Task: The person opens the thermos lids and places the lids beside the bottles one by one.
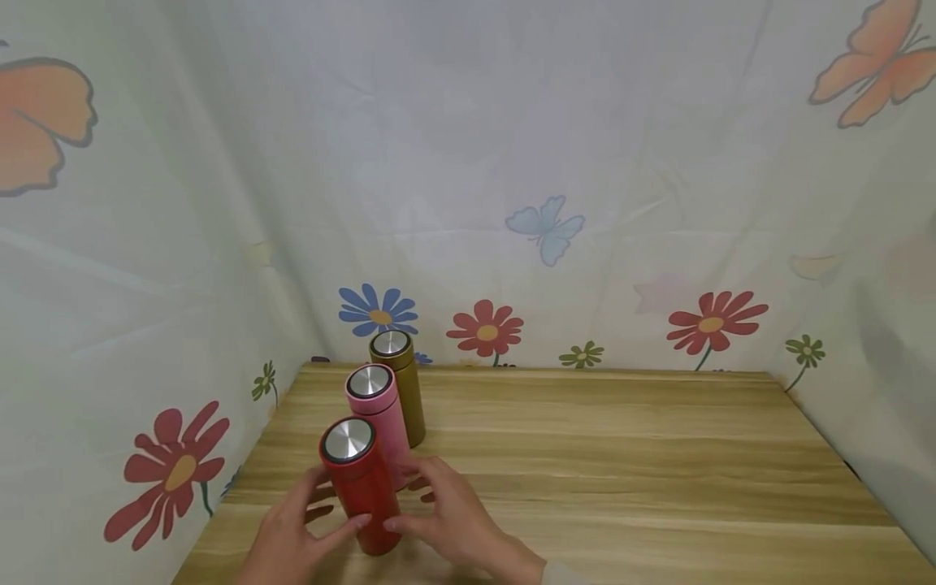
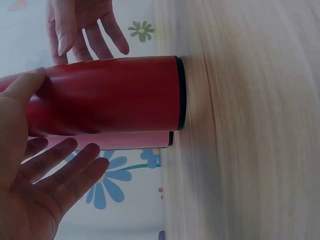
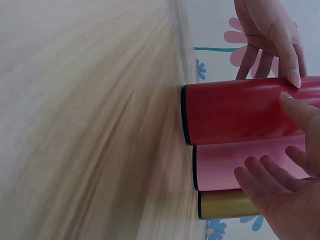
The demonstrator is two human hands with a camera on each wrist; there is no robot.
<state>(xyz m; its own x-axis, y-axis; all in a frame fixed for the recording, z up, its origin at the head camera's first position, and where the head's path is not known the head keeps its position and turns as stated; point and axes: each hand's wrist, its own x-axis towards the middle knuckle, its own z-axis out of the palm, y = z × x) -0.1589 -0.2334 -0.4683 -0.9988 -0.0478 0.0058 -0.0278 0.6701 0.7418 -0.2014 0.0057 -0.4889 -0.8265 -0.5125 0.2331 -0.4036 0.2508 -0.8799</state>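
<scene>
A red thermos flask (image 1: pixel 369 508) with a silver lid stands upright on the wooden table, nearest to me. Behind it stand a pink thermos flask (image 1: pixel 389 418) and, farther back, a gold one (image 1: pixel 412 398). My left hand (image 1: pixel 285 528) is at the red flask's left side, its thumb touching the flask and its fingers spread loosely, apart from the surface in the left wrist view. On the other side is my right hand (image 1: pixel 457 516), thumb tip at the red flask. Its other fingers extend beside the pink flask (image 3: pixel 230 165) without curling round it.
The wood-grain table (image 1: pixel 621 471) stretches to the right of the flasks. White cloth (image 1: pixel 468 162) printed with flowers and butterflies hangs behind the table and along both sides. The gold flask stands near the table's back left corner.
</scene>
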